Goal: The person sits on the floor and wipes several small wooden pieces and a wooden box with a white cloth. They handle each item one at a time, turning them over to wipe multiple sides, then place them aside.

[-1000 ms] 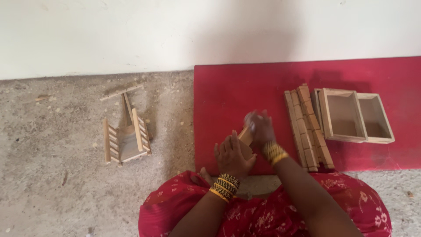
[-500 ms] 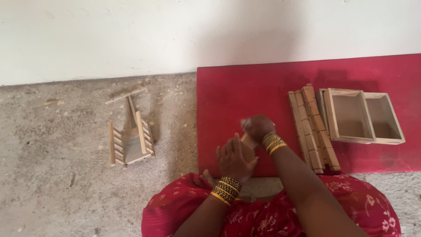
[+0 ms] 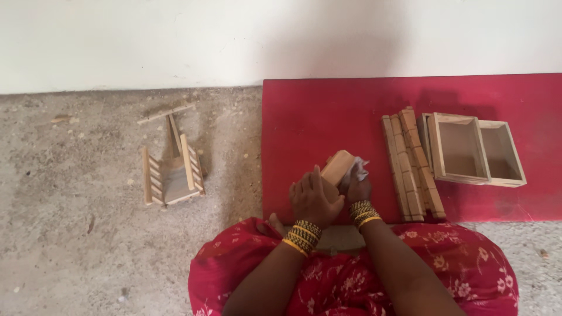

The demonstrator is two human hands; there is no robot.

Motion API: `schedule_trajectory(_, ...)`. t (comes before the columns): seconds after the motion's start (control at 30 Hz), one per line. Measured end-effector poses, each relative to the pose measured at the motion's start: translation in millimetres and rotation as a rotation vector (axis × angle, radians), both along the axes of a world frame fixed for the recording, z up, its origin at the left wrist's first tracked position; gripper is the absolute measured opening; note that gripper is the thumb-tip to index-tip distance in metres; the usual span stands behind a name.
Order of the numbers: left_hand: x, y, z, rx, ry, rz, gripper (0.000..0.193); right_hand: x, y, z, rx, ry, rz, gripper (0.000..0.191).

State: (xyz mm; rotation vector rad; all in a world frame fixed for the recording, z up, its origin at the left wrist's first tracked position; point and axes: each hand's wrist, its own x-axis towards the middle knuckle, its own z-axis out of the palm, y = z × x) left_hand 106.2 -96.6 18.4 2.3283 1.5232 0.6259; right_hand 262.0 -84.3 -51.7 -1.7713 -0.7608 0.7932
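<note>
1. Wooden block [image 3: 338, 167], pale and oblong, sits tilted up in front of the person's lap, over the near edge of the red mat [image 3: 328, 111].
2. Left hand [image 3: 313, 202] is closed around the block's lower end, fingers wrapped over it and steadying it.
3. Right hand [image 3: 357, 188] is closed on a crumpled pale cloth or paper [image 3: 356, 169], pressed against the block's right face; the step in hand looks like rubbing or wiping that surface.
4. A next stroke would call for a firm left grip and the block turned so a fresh face meets the wad.
5. Just right of the hands lies a row of wooden strips [image 3: 410, 164]; beyond them sit two open wooden boxes [image 3: 474, 149], touching each other.
6. Well apart on the bare concrete floor [image 3: 70, 234] to the left rests a small slatted wooden frame [image 3: 170, 172].
</note>
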Motion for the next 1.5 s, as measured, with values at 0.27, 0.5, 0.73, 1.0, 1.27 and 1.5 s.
schedule_trajectory(0.27,3,10,3,-0.047,0.027,-0.033,0.114,-27,-34,12,-0.555,-1.013,0.73,0.089)
schedule_trajectory(0.5,-3,5,-8,-0.129,0.016,-0.046,0.113,-7,-52,23,-0.208,-0.51,0.606,0.06)
schedule_trajectory(0.73,-18,22,28,-0.063,-0.164,0.118,0.103,17,-61,15,-0.736,-0.692,0.535,0.059)
schedule_trajectory(1.0,-100,102,98,-0.347,-0.087,0.527,0.097,31,-56,-1,-0.797,-0.778,0.665,0.065)
schedule_trajectory(1.27,-155,135,44,-0.279,0.016,0.862,0.097,37,-64,-12,-0.762,-0.763,0.657,0.064)
schedule_trajectory(1.5,-178,157,32,-0.211,-0.06,0.971,0.095,40,-63,-18,-0.716,-0.721,0.602,0.057)
